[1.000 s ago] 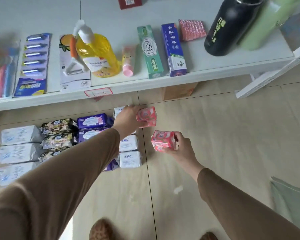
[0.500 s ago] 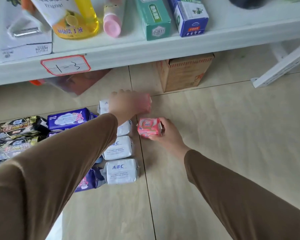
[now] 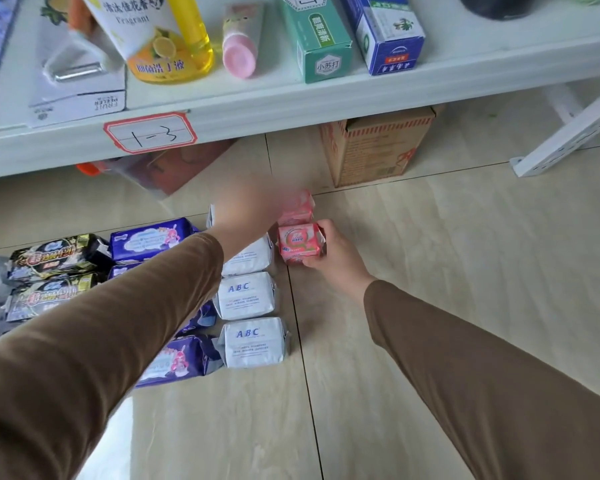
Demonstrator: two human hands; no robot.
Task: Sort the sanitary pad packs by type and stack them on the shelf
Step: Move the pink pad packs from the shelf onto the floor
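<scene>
pink pack [image 3: 300, 244] | right hand [image 3: 336, 252] grips it (left hand [image 3: 253, 211] blurred)

Pale tiled floor [image 3: 465, 258] with thin dark grout lines fills the lower view. At twelve o'clock a white shelf [image 3: 291, 109] spans the top. A cardboard box [image 3: 374, 147] sits beneath it; a white bracket [image 3: 568, 133] slants at two o'clock.
</scene>
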